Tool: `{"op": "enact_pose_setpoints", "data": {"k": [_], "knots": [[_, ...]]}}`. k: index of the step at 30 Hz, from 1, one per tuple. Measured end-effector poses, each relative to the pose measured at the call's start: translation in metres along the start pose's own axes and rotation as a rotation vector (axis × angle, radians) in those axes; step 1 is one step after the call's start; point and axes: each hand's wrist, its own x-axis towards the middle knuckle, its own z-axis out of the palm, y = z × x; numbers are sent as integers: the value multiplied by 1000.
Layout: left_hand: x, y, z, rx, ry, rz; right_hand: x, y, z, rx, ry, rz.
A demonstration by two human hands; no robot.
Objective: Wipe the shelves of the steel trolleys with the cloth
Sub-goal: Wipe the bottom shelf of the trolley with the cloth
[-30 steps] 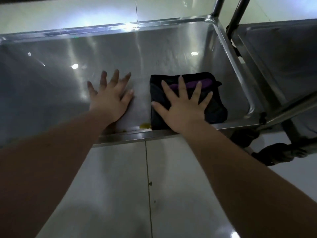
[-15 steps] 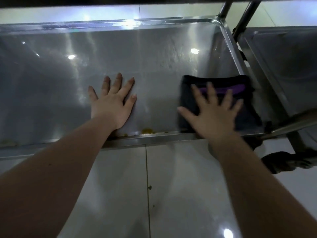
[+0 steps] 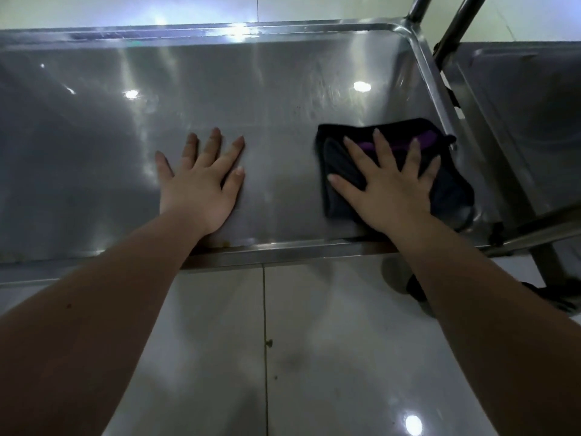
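Observation:
A low steel trolley shelf (image 3: pixel 267 96) with a raised rim fills the upper half of the head view. A folded dark cloth (image 3: pixel 452 190) with a purple stripe lies near the shelf's right end. My right hand (image 3: pixel 386 187) presses flat on the cloth, fingers spread and straight. My left hand (image 3: pixel 201 180) rests flat on the bare steel to the left of the cloth, fingers straight, holding nothing. A small yellowish stain (image 3: pixel 226 245) sits by the front rim under my left wrist.
A second steel trolley shelf (image 3: pixel 531 121) stands close on the right, with upright posts (image 3: pixel 452 26) between the two. A black caster wheel (image 3: pixel 415 287) shows under the front right corner. Glossy white floor tiles (image 3: pixel 314 357) lie below my arms.
My right hand slid the cloth from beside my left hand toward the shelf's right end, then slightly back. My left hand stayed planted on the steel.

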Motion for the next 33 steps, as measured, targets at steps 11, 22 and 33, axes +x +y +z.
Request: {"op": "enact_pose_setpoints", "data": {"k": [11,22,33], "knots": [[2,-3,1,-8,-3,-10,86,-11,-22,72,-61,7],[-1,1,-1,-1,-7,-9,-34,-19,4,45,20,100],[-9,-85,-28,-61,23,35,-60,-115,10,39,-57,-82]]}}
